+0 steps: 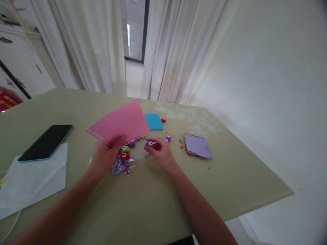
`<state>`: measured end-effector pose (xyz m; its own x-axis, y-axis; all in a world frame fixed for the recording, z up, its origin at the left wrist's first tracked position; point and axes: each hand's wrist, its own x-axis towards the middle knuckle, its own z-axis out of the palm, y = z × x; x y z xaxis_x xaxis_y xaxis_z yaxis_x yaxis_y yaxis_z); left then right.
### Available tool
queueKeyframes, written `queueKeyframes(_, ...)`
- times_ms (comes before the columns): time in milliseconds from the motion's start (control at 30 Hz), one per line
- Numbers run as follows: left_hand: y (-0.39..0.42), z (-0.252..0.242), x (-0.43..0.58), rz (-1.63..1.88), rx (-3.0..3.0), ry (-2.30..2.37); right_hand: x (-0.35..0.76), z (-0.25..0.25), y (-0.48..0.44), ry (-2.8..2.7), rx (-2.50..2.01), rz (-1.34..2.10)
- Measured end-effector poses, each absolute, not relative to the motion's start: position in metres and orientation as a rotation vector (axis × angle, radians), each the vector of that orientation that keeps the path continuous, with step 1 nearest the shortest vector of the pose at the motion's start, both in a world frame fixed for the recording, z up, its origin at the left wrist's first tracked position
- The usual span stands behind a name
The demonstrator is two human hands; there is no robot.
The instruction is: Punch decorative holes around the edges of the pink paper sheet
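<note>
A pink sheet of paper was held up off the olive-beige desk by the left hand, pinched at its near edge between the thumb and the curled fingers. A row of small punched holes was seen along that edge. The sheet was tilted, and a blue square of paper lying flat behind it was partly covered by its far corner.

The right hand was positioned low at the desk just right of the sheet, its fingers closed around a small purple craft punch with a white eye. Whether the punch was rested on the desk or lifted just clear could not be told.

A small green punch and a small red punch were seen between the two hands, just below the sheet's edge. A heap of multicoloured paper confetti was spread just in front of them. A second purple punch was set just beyond the right hand, and another red punch beside the blue square. A stack of lilac paper squares with punched borders was laid to the right, apart from the hand. Well to the left, a black smartphone was rested partly on a white sheet of paper.
</note>
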<state>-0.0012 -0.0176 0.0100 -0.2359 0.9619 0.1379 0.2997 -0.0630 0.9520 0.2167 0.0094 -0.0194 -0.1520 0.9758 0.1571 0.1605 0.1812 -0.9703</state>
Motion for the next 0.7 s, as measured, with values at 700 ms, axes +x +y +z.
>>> queueKeyframes(700, -0.02, 0.004, 0.006, 1.327, 1.424, 1.546, 0.205, -0.011, -0.006, -0.99, -0.895, 1.537)
